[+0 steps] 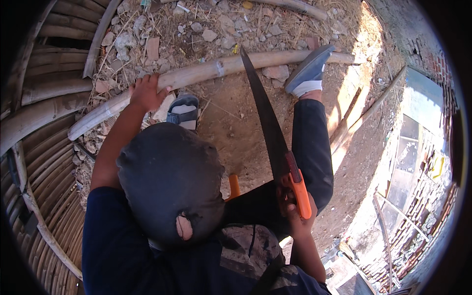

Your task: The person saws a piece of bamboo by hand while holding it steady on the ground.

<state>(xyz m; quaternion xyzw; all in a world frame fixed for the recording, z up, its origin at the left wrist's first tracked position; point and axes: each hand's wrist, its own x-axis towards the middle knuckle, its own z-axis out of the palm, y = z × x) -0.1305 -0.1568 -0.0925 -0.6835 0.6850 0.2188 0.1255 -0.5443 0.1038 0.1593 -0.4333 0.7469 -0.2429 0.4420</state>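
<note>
A long pale bamboo pole (pixel 196 73) lies across the ground in front of me. My left hand (pixel 146 93) holds it down near its left end, fingers over the top and thumb along the near side. In my right hand (pixel 301 216) is a handsaw (pixel 265 113), gripped by its orange handle. Its dark blade points away from me, and its tip overlaps the pole in view; I cannot tell whether they touch. My right foot, in a grey-blue shoe (pixel 309 71), is at the pole's right part. The other shoe (pixel 183 112) is just nearer than the pole.
Stones and straw (pixel 211 34) litter the ground beyond the pole. Bamboo slats (pixel 49 172) line the left side. An orange piece (pixel 234 186) shows beside a dark rounded shape (pixel 167 177) with a torn hole. A brick wall (pixel 437 64) and leaning poles (pixel 368 110) stand at right.
</note>
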